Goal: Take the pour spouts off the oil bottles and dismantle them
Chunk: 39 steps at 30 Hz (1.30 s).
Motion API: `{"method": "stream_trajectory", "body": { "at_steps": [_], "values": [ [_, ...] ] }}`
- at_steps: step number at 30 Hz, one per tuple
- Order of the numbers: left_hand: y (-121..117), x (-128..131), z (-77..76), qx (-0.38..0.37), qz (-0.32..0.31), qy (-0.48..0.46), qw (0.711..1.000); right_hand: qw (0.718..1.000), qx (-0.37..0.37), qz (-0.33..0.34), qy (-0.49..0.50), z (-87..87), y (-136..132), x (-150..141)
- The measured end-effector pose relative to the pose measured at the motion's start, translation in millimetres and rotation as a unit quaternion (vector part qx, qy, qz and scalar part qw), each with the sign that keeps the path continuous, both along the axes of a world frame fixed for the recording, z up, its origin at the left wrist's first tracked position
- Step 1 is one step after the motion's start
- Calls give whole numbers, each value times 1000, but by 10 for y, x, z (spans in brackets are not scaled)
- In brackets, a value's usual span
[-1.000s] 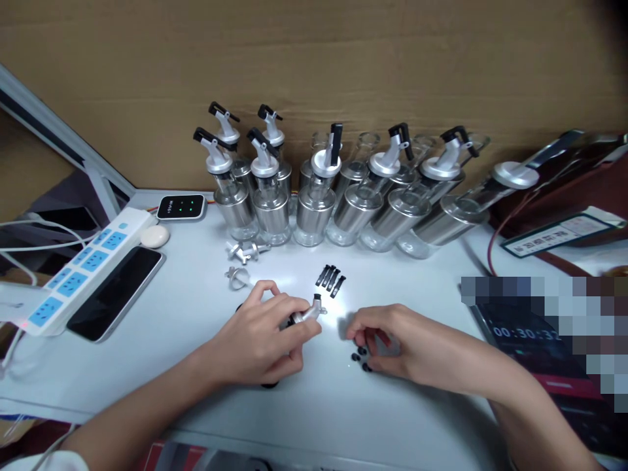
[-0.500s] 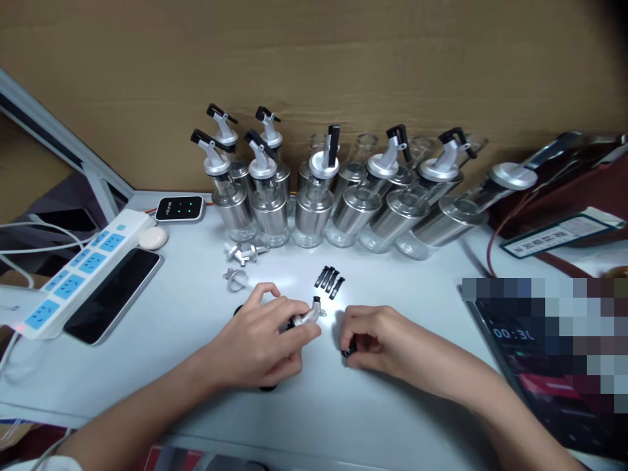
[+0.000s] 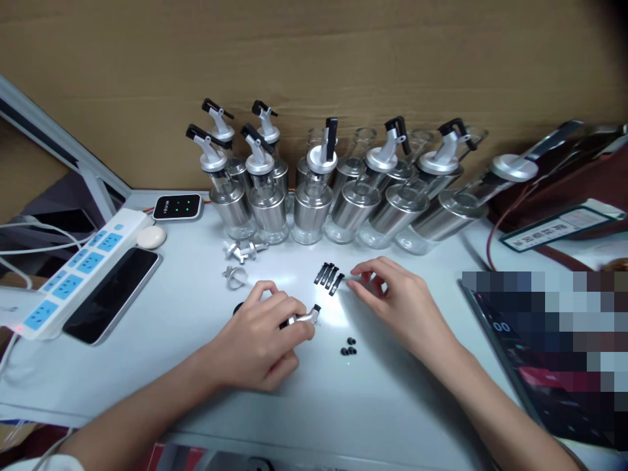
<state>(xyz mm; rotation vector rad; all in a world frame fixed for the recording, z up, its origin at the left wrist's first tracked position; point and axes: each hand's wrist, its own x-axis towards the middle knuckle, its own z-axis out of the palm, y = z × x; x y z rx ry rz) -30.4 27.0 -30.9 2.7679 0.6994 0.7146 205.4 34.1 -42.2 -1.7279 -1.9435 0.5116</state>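
Observation:
My left hand (image 3: 265, 337) is closed around a silver pour spout (image 3: 305, 318) with a black tip, held just over the table. Beside several black levers (image 3: 328, 277) lying in a row, my right hand (image 3: 385, 284) hovers with thumb and fingers apart and nothing between them. Several small black plugs (image 3: 348, 348) sit in a loose group below that hand. More silver spout parts (image 3: 243, 251) lie left of centre, along with a silver ring-shaped piece (image 3: 236, 277). A dark round thing is mostly hidden behind my left hand.
Glass bottles with steel bands (image 3: 313, 206) line the back, several with lever spouts. At left are a power strip (image 3: 73, 281), a phone (image 3: 114, 294), a white puck (image 3: 152, 237) and a small display device (image 3: 177, 207). A tablet showing digits (image 3: 510, 340) lies right.
My right hand has left the small black plugs, now uncovered, and moved up to the black levers, its fingers opening. My left hand still holds the spout, tilted slightly differently.

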Motion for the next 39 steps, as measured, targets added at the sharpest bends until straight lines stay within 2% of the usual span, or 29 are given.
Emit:
{"method": "stream_trajectory", "body": {
  "at_steps": [5,10,14,18,22,25,27,29,31,35,39],
  "values": [
    [-27,11,41,-6,6,-13,1000,999,-40,10,-17,-79,2,-45],
    [-40,33,57,-18,32,-29,999,996,-67,-32,-48,-92,43,-128],
    [-33,50,22,-17,43,-39,998,994,-79,-40,-58,-82,71,-164],
    [-31,48,-28,-13,40,-70,997,994,-96,-36,-38,-80,49,-153],
    [-22,45,-55,-3,46,-72,996,997,-71,-7,-8,-78,5,-137],
    [2,42,-67,-5,30,-79,996,995,-75,-1,73,-54,-28,-150],
    [18,36,-73,-7,24,-90,996,977,-102,3,187,-22,-54,-170],
    [25,28,-72,-16,24,-92,995,944,-136,8,301,21,-81,-193],
    [24,21,-62,-39,18,-89,995,913,-169,12,372,72,-105,-215],
    [11,14,-38,-90,-3,-81,993,870,-230,17,436,167,-135,-257],
    [13,13,-39,-103,-8,-68,992,838,-273,22,472,193,-162,-301]
  ]
}}
